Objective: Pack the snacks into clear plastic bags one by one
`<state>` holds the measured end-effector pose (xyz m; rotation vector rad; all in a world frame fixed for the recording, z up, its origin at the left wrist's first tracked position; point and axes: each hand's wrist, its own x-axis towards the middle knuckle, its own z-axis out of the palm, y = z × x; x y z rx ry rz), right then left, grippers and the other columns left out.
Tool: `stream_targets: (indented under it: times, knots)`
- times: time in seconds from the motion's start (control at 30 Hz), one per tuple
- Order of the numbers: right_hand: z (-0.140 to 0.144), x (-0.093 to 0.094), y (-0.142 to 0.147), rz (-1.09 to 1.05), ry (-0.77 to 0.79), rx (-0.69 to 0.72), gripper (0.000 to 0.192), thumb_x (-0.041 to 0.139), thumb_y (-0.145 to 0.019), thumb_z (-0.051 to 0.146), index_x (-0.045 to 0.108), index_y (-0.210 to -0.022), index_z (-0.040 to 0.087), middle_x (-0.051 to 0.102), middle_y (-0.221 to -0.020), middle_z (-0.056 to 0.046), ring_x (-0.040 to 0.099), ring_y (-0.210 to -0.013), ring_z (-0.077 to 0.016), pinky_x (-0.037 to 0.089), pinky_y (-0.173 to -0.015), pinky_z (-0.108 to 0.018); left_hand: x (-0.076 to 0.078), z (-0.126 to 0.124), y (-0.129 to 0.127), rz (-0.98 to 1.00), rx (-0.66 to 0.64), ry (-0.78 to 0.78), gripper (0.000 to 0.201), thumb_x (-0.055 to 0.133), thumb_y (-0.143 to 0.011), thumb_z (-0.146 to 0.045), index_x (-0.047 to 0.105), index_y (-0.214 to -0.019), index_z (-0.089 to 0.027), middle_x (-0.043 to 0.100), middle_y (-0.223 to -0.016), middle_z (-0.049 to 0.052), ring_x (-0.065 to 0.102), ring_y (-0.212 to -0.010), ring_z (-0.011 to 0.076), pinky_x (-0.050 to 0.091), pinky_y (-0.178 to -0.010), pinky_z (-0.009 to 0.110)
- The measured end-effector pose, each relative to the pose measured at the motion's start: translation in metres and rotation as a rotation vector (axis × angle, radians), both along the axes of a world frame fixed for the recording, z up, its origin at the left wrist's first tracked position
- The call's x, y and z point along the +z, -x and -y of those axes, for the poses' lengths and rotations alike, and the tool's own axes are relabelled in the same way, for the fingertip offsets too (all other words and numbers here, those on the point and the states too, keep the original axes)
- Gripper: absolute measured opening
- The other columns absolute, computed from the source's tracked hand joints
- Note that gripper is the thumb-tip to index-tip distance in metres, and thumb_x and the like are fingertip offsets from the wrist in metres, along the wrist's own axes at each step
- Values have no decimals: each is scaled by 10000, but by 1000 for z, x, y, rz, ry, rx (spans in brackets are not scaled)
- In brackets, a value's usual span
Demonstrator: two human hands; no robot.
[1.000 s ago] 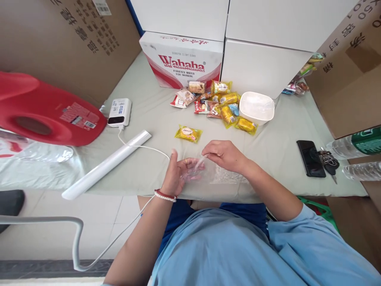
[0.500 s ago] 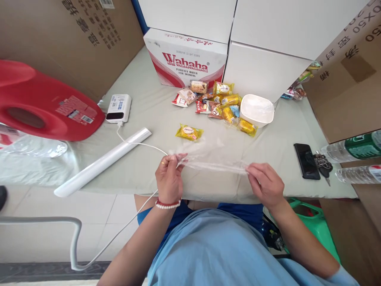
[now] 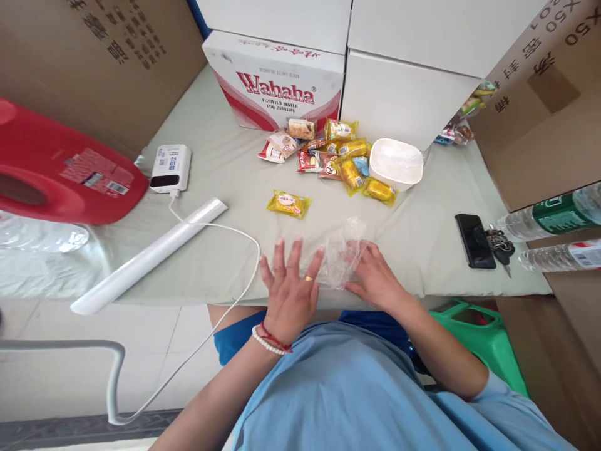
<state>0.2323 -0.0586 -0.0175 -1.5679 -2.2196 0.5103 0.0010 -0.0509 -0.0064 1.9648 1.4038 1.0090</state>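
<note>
Near the edge of a table (image 3: 235,169), a clear bag (image 3: 338,247) sat between the left hand (image 3: 292,291), fingers spread, and the right hand (image 3: 379,279), curled, its grip impossible to tell, in apparent smoothing that seemed to call next for a light, sure hold.

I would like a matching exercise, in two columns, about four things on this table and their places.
1. clear plastic bag
2. white bowl
3. black phone
4. power bank

A. beside the keys
B. connected to a white cable
C. touched by the right hand
D. next to yellow snack packs

Pairs: 1-C, 2-D, 3-A, 4-B
</note>
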Motion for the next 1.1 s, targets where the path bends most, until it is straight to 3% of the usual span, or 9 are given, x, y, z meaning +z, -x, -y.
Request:
stream_targets:
  times: [0.1, 0.2, 0.33, 0.43, 0.67, 0.77, 0.83, 0.93, 1.1]
  knots:
    - [-13, -7, 18, -130, -54, 22, 188, 636, -940, 222, 758, -1082, 224, 688, -1241, -140, 576, -1172, -316, 480, -1056, -538, -2, -15, -4, 215, -51, 135, 315, 758, -775, -185, 771, -1051, -335, 715, -1269, 78, 429, -1467, 374, 2, -1282, 586]
    - [-20, -4, 14, -353, 65, -96, 192, 567, -984, 296, 739, -937, 226, 728, -967, -82, 630, -945, -236, 532, -919, -432, -7, -39, 2, 373, 6, 270, 33, 781, -780, -269, 761, -807, -270, 727, -876, 76, 646, -1082, 316, 359, -1144, 472]
    - [-21, 3, -7, -758, 418, -367, 355, 641, -889, 564, 672, -868, 210, 688, -840, -33, 624, -757, -172, 544, -666, -293, -10, -69, 11, 403, 113, 426, 187, 681, -867, -352, 693, -727, -227, 608, -596, 1, 538, -597, 176, 425, -673, 292]
    - [-19, 0, -20, -850, 525, -522, 444, 669, -807, 650, 628, -804, 209, 658, -788, -33, 616, -703, -169, 512, -550, -259, -17, -86, 17, 327, 182, 471, 307, 563, -940, -427, 628, -707, -238, 512, -453, -39, 475, -477, 159, 373, -594, 288]
    - [-8, -13, -39, -474, 412, -676, 393, 537, -917, 585, 632, -806, 220, 675, -666, -20, 598, -567, -169, 453, -544, -273, -38, -106, 38, 15, 329, 399, 311, 568, -915, -416, 593, -659, -242, 486, -483, -27, 455, -552, 183, 313, -617, 312]
    - [-5, -13, -44, -256, 353, -686, 378, 494, -954, 527, 638, -779, 225, 663, -595, -4, 586, -550, -169, 423, -599, -283, -39, -101, 41, 31, 375, 307, 140, 656, -840, -376, 650, -846, -237, 560, -624, -14, 507, -619, 202, 374, -676, 323]
    - [-3, -14, -46, -195, 346, -703, 371, 485, -957, 516, 642, -783, 229, 650, -568, 2, 593, -563, -178, 413, -620, -289, -38, -92, 39, 36, 391, 123, 257, 690, -789, -337, 664, -1014, -216, 640, -841, 45, 588, -791, 245, 439, -797, 366]
    - [0, -17, -47, -174, 356, -706, 386, 472, -953, 535, 650, -797, 229, 642, -563, 0, 579, -555, -182, 397, -607, -291, -35, -80, 33, 24, 237, -106, 257, 705, -762, -289, 697, -1008, -213, 663, -1086, 130, 604, -1098, 324, 408, -1031, 480]
    - [4, -19, -49, -170, 386, -685, 403, 456, -961, 531, 636, -769, 226, 613, -559, 4, 576, -570, -182, 412, -626, -302, -33, -81, 18, -12, -143, -13, 240, 668, -846, -297, 745, -1074, -280, 689, -1318, 120, 530, -1369, 351, 253, -1206, 528]
